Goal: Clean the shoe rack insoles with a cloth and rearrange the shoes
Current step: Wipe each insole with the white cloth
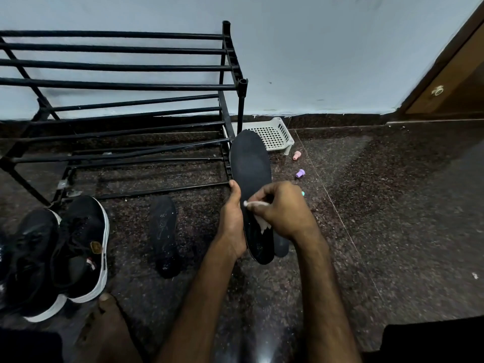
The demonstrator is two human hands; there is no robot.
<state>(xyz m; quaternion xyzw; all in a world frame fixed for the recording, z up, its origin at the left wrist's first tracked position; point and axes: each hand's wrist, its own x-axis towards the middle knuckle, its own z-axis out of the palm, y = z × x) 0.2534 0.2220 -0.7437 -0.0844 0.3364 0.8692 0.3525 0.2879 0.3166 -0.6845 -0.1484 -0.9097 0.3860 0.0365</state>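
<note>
A black insole [250, 163] stands nearly upright in front of me, toe end up. My left hand [233, 221] grips its left edge, thumb along the rim. My right hand [281, 208] pinches a small white cloth [255, 204] and presses it against the insole's middle. A second black insole [165, 234] lies flat on the dark floor to the left. Two black sneakers with white soles [78, 247] sit side by side at the far left. The black metal shoe rack [125, 87] stands against the wall with bare bars.
A white plastic basket [273, 134] lies on the floor right of the rack. Small pink [296, 155] and purple [300, 173] caps lie near it. A wooden door [450, 82] is at the far right. My foot [107, 302] rests near the sneakers.
</note>
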